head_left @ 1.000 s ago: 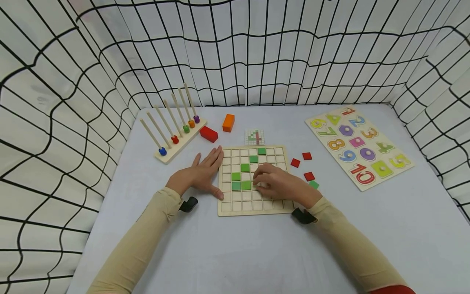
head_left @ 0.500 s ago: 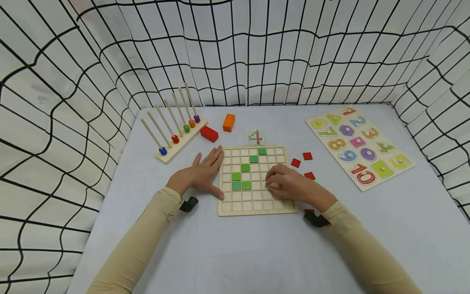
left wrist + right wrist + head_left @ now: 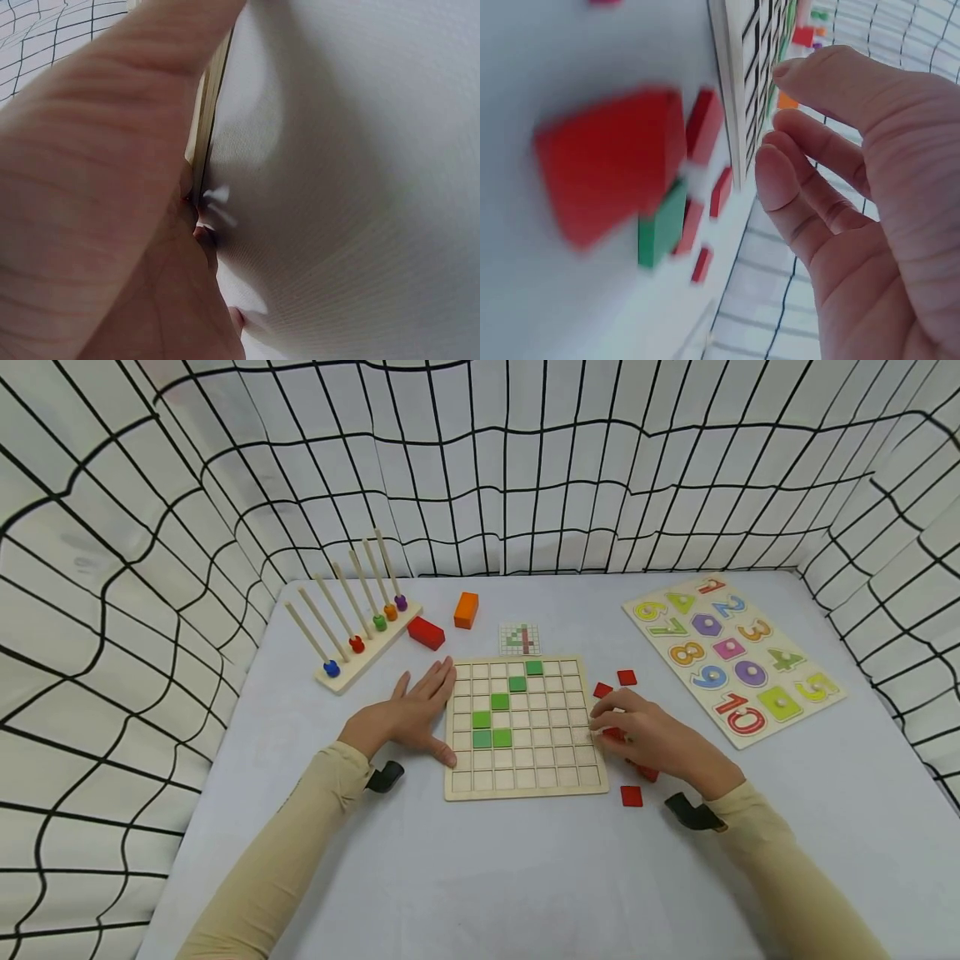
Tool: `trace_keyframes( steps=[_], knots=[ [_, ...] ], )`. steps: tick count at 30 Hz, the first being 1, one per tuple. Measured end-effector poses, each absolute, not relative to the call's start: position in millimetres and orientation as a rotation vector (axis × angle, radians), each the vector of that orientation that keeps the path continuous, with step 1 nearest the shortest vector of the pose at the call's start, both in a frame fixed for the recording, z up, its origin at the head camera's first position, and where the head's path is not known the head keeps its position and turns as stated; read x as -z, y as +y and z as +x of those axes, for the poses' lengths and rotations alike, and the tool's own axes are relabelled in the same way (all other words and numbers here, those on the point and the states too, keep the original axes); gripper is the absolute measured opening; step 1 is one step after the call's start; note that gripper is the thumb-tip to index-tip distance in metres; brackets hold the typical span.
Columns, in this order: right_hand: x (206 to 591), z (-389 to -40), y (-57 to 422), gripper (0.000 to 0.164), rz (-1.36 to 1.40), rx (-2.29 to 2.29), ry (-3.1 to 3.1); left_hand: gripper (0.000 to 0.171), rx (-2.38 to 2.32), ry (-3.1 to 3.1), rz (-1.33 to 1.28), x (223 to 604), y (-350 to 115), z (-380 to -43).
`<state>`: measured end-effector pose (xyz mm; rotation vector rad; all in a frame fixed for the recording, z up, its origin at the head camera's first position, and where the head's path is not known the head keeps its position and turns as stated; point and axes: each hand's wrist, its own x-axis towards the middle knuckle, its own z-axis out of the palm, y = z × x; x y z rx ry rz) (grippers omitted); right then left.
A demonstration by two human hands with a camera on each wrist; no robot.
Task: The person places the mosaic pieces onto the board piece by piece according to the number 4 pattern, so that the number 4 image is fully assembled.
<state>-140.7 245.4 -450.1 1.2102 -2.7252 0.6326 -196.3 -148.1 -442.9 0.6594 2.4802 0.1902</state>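
Beige sleeves [image 3: 258, 852] run out of the head view at its lower edge, over the worktop [image 3: 480, 885] and its white cloth. The left hand [image 3: 412, 714] lies flat, fingers spread, against the near-side rim of a pale wooden grid board [image 3: 504, 778]; in the left-wrist view the wrist covers most of that contact. The board sits between the hands, six flat square green tiles [image 3: 500, 702] set in its cells. Just past its other rim, the right hand [image 3: 656, 739] is loosely bent, thumb and fingertips apart, grasping nothing. It partly hides scattered red tiles [image 3: 632, 796]; a green tile [image 3: 660, 229] among them shows only from the right wrist, beside a blurred red shape [image 3: 615, 165]. Beyond the hands lie a small printed card [image 3: 519, 640], a red block [image 3: 426, 633] and an orange block [image 3: 467, 611].
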Motion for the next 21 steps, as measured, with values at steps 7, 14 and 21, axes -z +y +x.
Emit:
trace_keyframes(
  steps=[7, 14, 21],
  knots=[
    [451, -139, 272, 0.024, 1.156, -0.644, -2.696, 0.150, -0.224, 2.469, 0.652, 448, -149, -199],
    [444, -132, 291, 0.019, 0.987, -0.677, -2.987, 0.150, -0.246, 2.467, 0.647, 456, -150, -202],
    [448, -133, 292, 0.017, 0.939, -0.730, -3.070, 0.152, -0.246, 2.470, 0.633, 456, -150, -202]
  ],
)
